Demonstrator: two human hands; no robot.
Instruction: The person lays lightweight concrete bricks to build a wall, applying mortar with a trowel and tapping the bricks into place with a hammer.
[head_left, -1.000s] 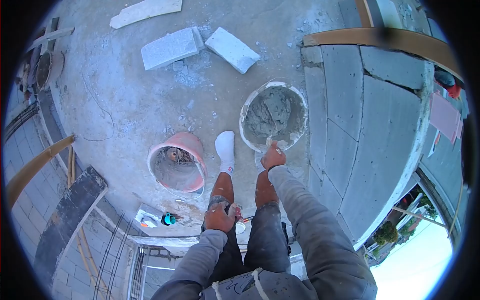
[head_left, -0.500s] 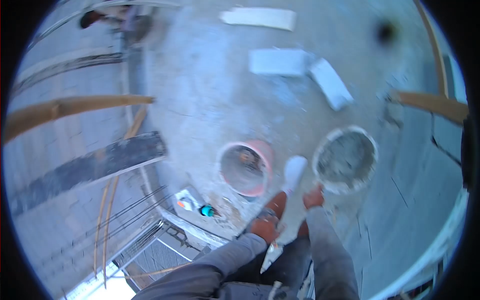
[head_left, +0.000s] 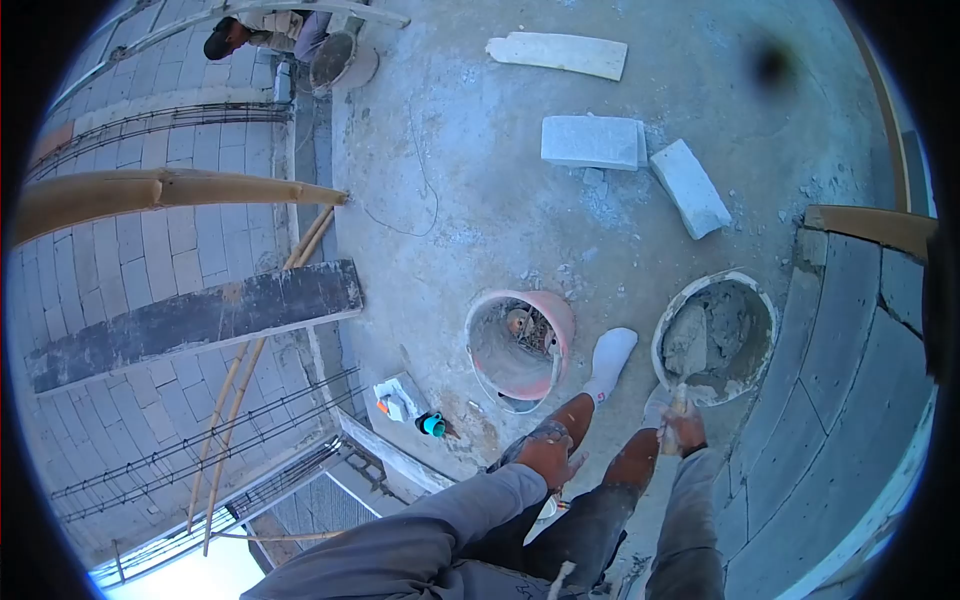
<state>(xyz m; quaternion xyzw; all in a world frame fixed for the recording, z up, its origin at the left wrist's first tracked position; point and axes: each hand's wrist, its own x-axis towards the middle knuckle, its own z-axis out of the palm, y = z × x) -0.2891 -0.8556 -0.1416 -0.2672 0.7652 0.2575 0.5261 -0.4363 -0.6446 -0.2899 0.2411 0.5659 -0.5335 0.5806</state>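
Note:
My right hand (head_left: 685,428) is wrapped round the pale handle of a trowel (head_left: 688,345), whose blade lies over the grey mortar inside a round bucket (head_left: 765,375). My left hand (head_left: 548,460) rests by my left knee with its fingers apart and nothing visible in it. Ahead of that knee stands a pink bucket (head_left: 560,315) with sticks and debris inside. My foot in a white sock (head_left: 613,355) is on the floor between the two buckets.
White blocks (head_left: 590,142) (head_left: 690,188) and a pale slab (head_left: 560,54) lie ahead on the concrete floor. A teal object (head_left: 431,425) sits at the left. Block wall (head_left: 840,350) runs along the right. Another person (head_left: 265,32) crouches at the upper left beside a bucket (head_left: 358,68).
My right hand has moved rightward and down, and the trowel now shows in it over the mortar. The whole view has shifted, with the floor objects further right. The picture is sharper.

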